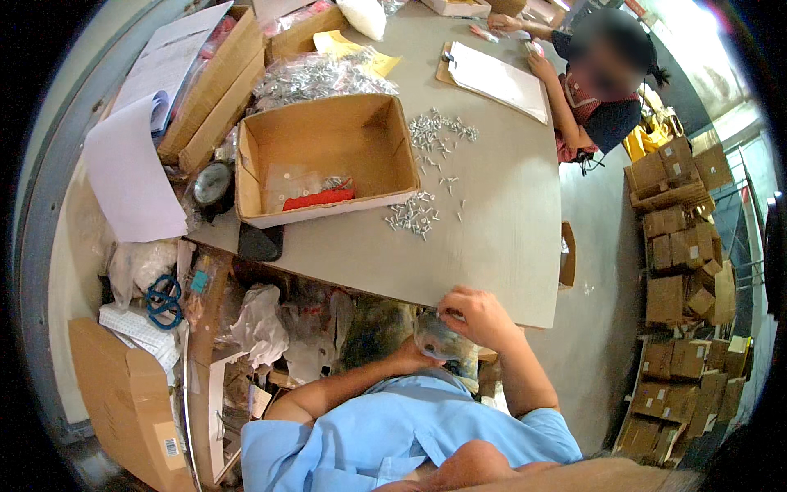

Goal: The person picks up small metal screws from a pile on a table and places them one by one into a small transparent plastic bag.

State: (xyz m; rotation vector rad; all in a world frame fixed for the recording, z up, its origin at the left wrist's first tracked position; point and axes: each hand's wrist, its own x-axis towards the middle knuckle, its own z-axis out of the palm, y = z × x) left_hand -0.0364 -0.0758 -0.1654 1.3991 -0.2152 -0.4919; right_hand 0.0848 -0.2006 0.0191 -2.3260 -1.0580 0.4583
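Note:
At the table's near edge, close to my body, a clear plastic bag (439,339) is between my two hands. My left hand (412,357) grips it from the lower left. The closed fingers of my right hand (477,316) are at the bag's upper edge. What the bag contains, if anything, I cannot make out. Beyond my hands, loose silver screws (412,215) lie in a small pile, with more screws (438,131) scattered farther back. Left of them stands an open cardboard box (328,139) holding a red item (320,198) and small clear bags.
Many filled clear bags (320,80) are heaped behind the box. A clipboard (496,78) with paper lies near a co-worker (602,90) at the far right. Blue-handled scissors (164,302) hang at left. Stacked cartons (676,238) line the right side.

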